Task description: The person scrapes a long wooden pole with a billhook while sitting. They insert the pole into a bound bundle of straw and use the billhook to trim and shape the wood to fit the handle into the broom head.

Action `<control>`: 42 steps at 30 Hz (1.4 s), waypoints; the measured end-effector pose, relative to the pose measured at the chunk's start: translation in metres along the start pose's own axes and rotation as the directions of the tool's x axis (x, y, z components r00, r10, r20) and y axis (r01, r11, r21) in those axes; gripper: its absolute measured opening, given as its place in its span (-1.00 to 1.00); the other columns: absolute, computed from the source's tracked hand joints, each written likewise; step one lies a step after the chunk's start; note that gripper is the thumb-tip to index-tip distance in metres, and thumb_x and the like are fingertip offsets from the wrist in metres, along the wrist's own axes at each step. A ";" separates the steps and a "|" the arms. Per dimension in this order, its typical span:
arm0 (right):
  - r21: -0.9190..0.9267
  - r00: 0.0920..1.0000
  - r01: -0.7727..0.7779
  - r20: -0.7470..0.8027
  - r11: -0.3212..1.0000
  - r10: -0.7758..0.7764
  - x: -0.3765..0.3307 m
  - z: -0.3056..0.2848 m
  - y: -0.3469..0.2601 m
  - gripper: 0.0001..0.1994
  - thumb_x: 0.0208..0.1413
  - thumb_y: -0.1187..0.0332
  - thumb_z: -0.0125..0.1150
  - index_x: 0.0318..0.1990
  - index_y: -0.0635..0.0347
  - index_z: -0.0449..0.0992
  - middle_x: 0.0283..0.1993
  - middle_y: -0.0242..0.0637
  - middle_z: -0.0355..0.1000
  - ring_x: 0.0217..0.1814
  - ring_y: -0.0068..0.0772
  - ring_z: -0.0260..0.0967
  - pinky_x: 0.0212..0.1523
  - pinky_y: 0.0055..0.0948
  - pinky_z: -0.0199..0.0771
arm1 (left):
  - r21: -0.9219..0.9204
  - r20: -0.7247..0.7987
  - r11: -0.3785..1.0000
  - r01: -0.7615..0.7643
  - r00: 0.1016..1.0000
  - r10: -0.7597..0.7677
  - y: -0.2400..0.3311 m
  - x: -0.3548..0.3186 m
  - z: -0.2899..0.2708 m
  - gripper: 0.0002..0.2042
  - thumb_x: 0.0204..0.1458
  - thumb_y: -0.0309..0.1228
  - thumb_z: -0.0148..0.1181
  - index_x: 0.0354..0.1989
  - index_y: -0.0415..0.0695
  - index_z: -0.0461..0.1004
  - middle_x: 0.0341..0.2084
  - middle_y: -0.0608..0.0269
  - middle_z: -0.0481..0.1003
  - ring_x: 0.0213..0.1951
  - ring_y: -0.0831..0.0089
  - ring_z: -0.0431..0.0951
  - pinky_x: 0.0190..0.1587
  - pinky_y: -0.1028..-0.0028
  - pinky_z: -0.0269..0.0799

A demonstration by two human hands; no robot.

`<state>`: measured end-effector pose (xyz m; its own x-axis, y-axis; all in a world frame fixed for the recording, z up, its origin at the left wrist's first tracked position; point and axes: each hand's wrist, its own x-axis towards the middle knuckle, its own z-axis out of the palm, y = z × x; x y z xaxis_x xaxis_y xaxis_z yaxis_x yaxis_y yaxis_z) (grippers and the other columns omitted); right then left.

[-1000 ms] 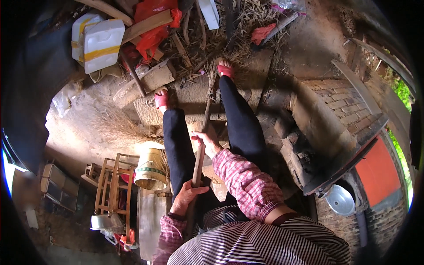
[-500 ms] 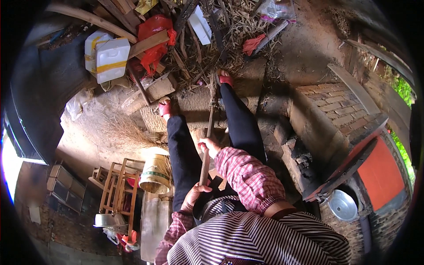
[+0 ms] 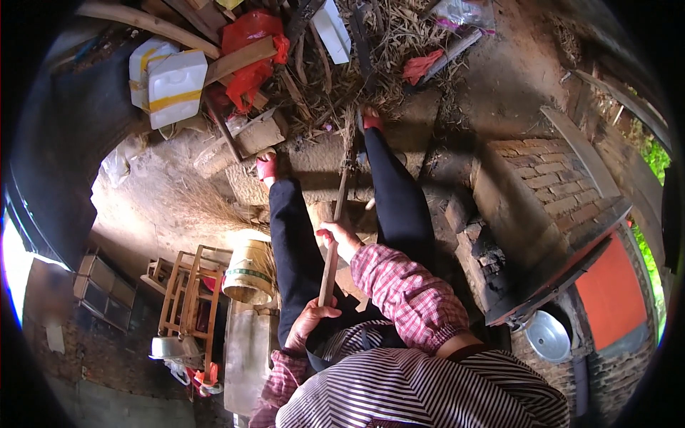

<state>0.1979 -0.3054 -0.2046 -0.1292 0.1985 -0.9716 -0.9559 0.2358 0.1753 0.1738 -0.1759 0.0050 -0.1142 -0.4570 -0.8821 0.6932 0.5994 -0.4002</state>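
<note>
Left hand [image 3: 312, 319]: it is closed around the near end of the wooden stick [image 3: 330, 271], thumb lying across.
Right hand [image 3: 344, 241]: its fingers curl around the same stick, farther up.
Wooden stick: slanting between the legs [image 3: 291, 242]; its far end, seemingly bristly, is near the right foot [image 3: 372, 120].
Progress: seems unfinished; dry leaves [image 3: 399, 50] lie loose beyond the feet.

Near end of wooden stick [image 3: 330, 274] hidden inside left grip [image 3: 307, 321]. Far end probably lost among frayed fibres [image 3: 348, 132], too fine to tell. Left sleeve [image 3: 282, 379] cut off by lower edge; clear bag [image 3: 464, 14] by upper, contents indistinct. Wall patch [image 3: 47, 294] at left blurred.
</note>
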 end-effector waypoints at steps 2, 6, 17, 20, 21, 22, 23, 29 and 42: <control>-0.020 0.999 0.036 0.021 0.999 -0.035 0.002 0.000 0.001 -0.84 0.03 0.33 0.26 -0.40 0.25 0.50 -0.51 -0.30 0.46 -0.61 -0.60 0.26 -0.58 -0.65 0.25 | 0.011 -0.012 1.000 -0.004 1.000 0.004 0.001 0.000 -0.004 -0.81 -0.18 -0.61 0.30 -0.44 -0.10 0.42 -0.56 0.51 0.39 -0.47 0.64 0.39 -0.33 0.62 0.29; 0.020 1.000 -0.011 0.016 1.000 0.011 0.014 0.002 0.008 -0.82 0.05 0.30 0.28 -0.40 0.22 0.51 -0.49 -0.32 0.47 -0.61 -0.65 0.25 -0.58 -0.66 0.23 | 0.042 0.013 0.999 -0.017 1.000 0.017 0.008 0.000 -0.016 -0.82 -0.18 -0.59 0.30 -0.45 -0.10 0.41 -0.56 0.51 0.38 -0.47 0.65 0.38 -0.36 0.62 0.27; -0.037 0.993 0.015 -0.115 0.999 -0.019 -0.011 0.065 0.024 -0.77 0.14 0.17 0.23 -0.35 0.14 0.46 -0.41 -0.21 0.55 -0.58 -0.57 0.33 -0.54 -0.59 0.30 | 0.044 0.056 0.999 -0.027 0.998 0.025 0.022 0.001 -0.080 -0.82 -0.20 -0.57 0.34 -0.44 -0.12 0.45 -0.60 0.48 0.43 -0.56 0.63 0.39 -0.44 0.61 0.28; -0.090 0.969 0.084 -0.224 0.992 -0.103 -0.015 0.079 0.053 -0.78 0.14 0.20 0.22 -0.24 0.12 0.41 -0.42 -0.17 0.54 -0.60 -0.54 0.34 -0.56 -0.59 0.30 | -0.092 0.230 0.977 -0.191 0.951 0.207 0.041 -0.022 -0.091 -0.83 -0.20 -0.56 0.34 -0.45 -0.13 0.45 -0.63 0.45 0.42 -0.60 0.61 0.38 -0.49 0.60 0.26; -0.084 0.968 0.077 -0.231 0.994 -0.094 -0.008 0.079 0.059 -0.74 0.13 0.22 0.22 -0.14 0.13 0.36 -0.43 -0.15 0.54 -0.60 -0.53 0.34 -0.57 -0.60 0.29 | -0.118 0.236 0.959 -0.259 0.930 0.281 0.047 -0.032 -0.089 -0.84 -0.20 -0.56 0.34 -0.46 -0.13 0.45 -0.65 0.43 0.41 -0.62 0.60 0.37 -0.51 0.60 0.25; -0.103 0.979 0.144 -0.127 0.984 -0.157 -0.007 0.078 0.064 -0.78 0.12 0.23 0.23 -0.21 0.13 0.40 -0.42 -0.15 0.55 -0.57 -0.54 0.34 -0.55 -0.59 0.30 | -0.147 0.240 0.934 -0.326 0.904 0.354 0.052 -0.043 -0.088 -0.84 -0.20 -0.55 0.34 -0.47 -0.14 0.45 -0.67 0.42 0.41 -0.64 0.59 0.36 -0.53 0.59 0.23; -0.115 0.974 0.129 -0.170 0.985 -0.147 0.006 0.069 0.073 -0.79 0.11 0.23 0.23 -0.24 0.13 0.43 -0.42 -0.15 0.55 -0.57 -0.54 0.34 -0.54 -0.58 0.31 | -0.136 0.258 0.914 -0.381 0.877 0.405 0.053 -0.048 -0.092 -0.86 -0.19 -0.54 0.33 -0.49 -0.14 0.45 -0.69 0.42 0.39 -0.66 0.59 0.34 -0.54 0.59 0.23; -0.182 0.922 0.243 -0.261 0.953 -0.285 0.022 0.088 0.103 -0.79 0.08 0.26 0.25 -0.26 0.20 0.47 -0.44 -0.13 0.55 -0.53 -0.48 0.40 -0.48 -0.54 0.36 | 0.128 0.103 0.967 -0.220 0.973 0.208 0.047 -0.042 -0.146 -0.86 -0.15 -0.46 0.31 -0.56 -0.15 0.43 -0.77 0.37 0.35 -0.76 0.53 0.30 -0.68 0.55 0.18; -0.187 0.903 0.321 -0.236 0.928 -0.360 0.035 0.076 0.131 -0.78 0.09 0.28 0.24 -0.21 0.24 0.48 -0.41 -0.10 0.57 -0.49 -0.41 0.48 -0.45 -0.51 0.38 | 0.260 0.258 0.956 -0.133 0.964 0.064 0.020 -0.002 -0.197 -0.84 -0.10 -0.46 0.28 -0.59 -0.16 0.40 -0.79 0.36 0.31 -0.76 0.53 0.28 -0.68 0.55 0.15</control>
<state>0.0886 -0.1953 -0.2035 0.1654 -0.1300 -0.9776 -0.9782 0.1045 -0.1794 0.0482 -0.0337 -0.0506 0.1182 -0.5717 -0.8119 0.8631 0.4634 -0.2006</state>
